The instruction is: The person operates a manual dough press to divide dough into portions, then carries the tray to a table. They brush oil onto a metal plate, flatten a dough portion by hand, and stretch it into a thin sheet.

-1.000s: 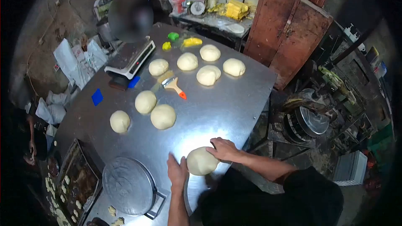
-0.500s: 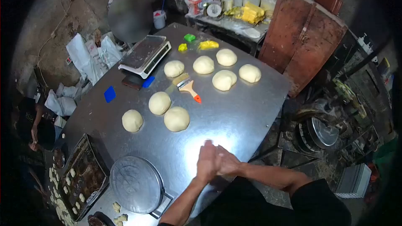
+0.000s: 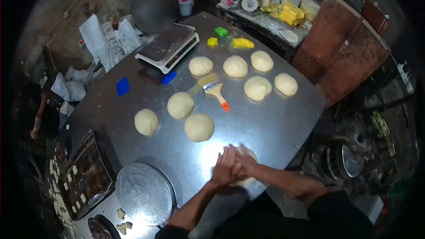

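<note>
A pale dough piece [image 3: 250,152] lies at the near side of the metal table, partly covered by both of my hands. My left hand [image 3: 226,167] rests against its left side, fingers stretched out and pointing away from me. My right hand [image 3: 246,163] lies flat across the top, its fingertips partly hidden beside the left hand. Ahead of the hands sits a smooth dough ball [image 3: 199,127], with another dough ball [image 3: 180,105] just behind it. A wide brush [image 3: 214,93] with an orange-tipped handle lies beyond them, bristles facing away.
Several more dough balls [image 3: 235,66] stand toward the back. A digital scale [image 3: 170,46] is at far left. Near left are a round metal plate [image 3: 144,194] and a dark baking tray [image 3: 90,177] with small dough pieces. Another person's arm [image 3: 39,115] shows at left.
The view has shifted, so the table's contents sit further right. My hands, earlier together with no dough visible beneath them, are now parted slightly over a dough piece.
</note>
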{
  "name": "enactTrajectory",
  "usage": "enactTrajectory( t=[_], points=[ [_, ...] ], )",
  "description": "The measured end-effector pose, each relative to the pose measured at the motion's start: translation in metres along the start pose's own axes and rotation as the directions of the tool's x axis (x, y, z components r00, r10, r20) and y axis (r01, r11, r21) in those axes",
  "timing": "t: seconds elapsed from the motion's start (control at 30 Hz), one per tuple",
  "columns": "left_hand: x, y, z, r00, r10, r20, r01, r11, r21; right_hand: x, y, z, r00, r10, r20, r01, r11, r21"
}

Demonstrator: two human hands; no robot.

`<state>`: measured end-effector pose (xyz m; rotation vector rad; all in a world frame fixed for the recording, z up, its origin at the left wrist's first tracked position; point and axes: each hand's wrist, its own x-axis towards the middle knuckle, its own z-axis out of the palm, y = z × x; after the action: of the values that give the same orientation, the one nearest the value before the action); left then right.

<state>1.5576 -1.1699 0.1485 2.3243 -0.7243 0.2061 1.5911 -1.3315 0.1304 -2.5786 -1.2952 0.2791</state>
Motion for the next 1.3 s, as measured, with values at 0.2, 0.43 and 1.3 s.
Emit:
enactTrajectory(
  t=[0.2,0.43,1.3],
  points=[
    [-0.032,-0.011,-0.026,0.987,-0.020,0.161,-0.043,0.924,0.379,0.003,0.006,-0.036,0.994,0.079,0.078,-0.081,0.996,0.023],
    [-0.100,0.063,-0.015,0.940,-0.132,0.314,0.028,0.950,0.312,-0.099,-0.056,-0.054,0.953,0.252,0.167,-0.263,0.964,0.050],
    [-0.002,0.017,-0.005,0.896,-0.377,-0.234,0.415,0.898,0.144,-0.040,-0.029,-0.025,0.483,0.849,-0.213,-0.693,0.519,0.500]
  ],
)
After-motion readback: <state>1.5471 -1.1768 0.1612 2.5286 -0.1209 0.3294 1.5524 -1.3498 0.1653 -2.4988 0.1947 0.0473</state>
